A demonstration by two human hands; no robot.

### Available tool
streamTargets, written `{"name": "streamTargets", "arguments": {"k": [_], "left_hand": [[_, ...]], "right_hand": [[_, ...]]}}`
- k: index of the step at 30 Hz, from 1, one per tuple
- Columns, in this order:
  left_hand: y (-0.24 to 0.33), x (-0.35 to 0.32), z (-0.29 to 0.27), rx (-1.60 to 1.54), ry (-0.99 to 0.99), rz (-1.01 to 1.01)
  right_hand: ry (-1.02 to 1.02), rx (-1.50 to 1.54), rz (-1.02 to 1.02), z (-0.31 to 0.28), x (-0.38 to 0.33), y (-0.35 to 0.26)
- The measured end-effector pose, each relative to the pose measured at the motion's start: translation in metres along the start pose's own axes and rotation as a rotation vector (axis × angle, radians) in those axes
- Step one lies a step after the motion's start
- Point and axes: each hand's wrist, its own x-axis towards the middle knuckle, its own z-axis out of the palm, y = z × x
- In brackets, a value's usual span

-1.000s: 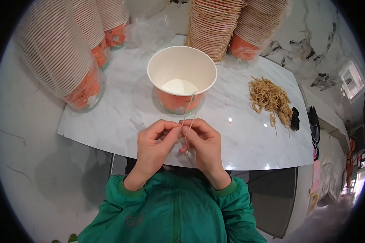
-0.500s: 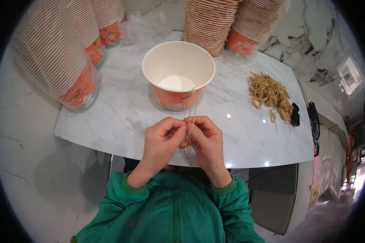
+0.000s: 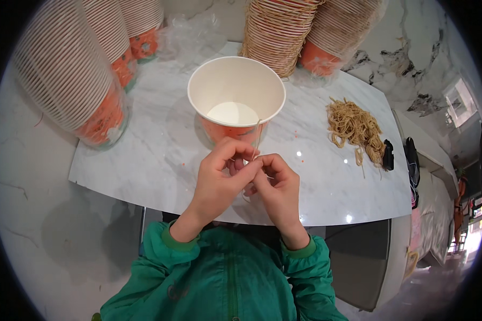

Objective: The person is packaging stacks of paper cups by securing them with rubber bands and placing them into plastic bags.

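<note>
A white paper bucket with an orange printed outside stands upright in front of me. A thin tan string hangs from the right part of its near rim down to my hands. My left hand is closed, its thumb and fingertips pinching the string. My right hand pinches it too, fingertips meeting those of the left. A bit of the string shows below the fingers; the exact spot where they grip is partly hidden.
Tall nested stacks of similar buckets rise at the left, wrapped in clear plastic. At the back, another stack has strings hanging on it, beside a wrapped stack. A pile of tan strings and a black object lie at right.
My left hand has moved up and right, its fingers lifted nearer the bucket. Both hands still pinch the string, and its loop below the fingers shows less.
</note>
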Motion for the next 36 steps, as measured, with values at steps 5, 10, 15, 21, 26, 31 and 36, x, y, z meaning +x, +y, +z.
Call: {"name": "streamTargets", "arguments": {"k": [5, 10, 15, 21, 26, 31, 36], "left_hand": [[0.000, -0.005, 0.001, -0.024, 0.010, -0.033], [-0.005, -0.011, 0.002, -0.209, 0.041, -0.109], [0.008, -0.006, -0.008, -0.679, 0.006, -0.387], [0.006, -0.015, -0.005, -0.928, -0.031, -0.497], [0.006, -0.018, -0.005, -0.904, 0.005, -0.473], [0.010, -0.020, -0.012, -0.804, 0.077, -0.455], [0.000, -0.022, -0.008, -0.499, 0.199, -0.191]], "right_hand": [[0.074, -0.342, -0.194, -0.003, 0.000, 0.004], [0.176, -0.922, -0.616, 0.001, -0.006, -0.005], [0.203, -0.479, -0.472, 0.003, -0.020, -0.013], [0.109, -0.192, -0.487, 0.006, -0.020, -0.001], [0.113, -0.232, -0.638, 0.009, -0.007, 0.007], [0.069, -0.257, -0.668, 0.016, 0.001, 0.005], [0.117, -0.535, -0.678, 0.029, 0.007, -0.008]]}}
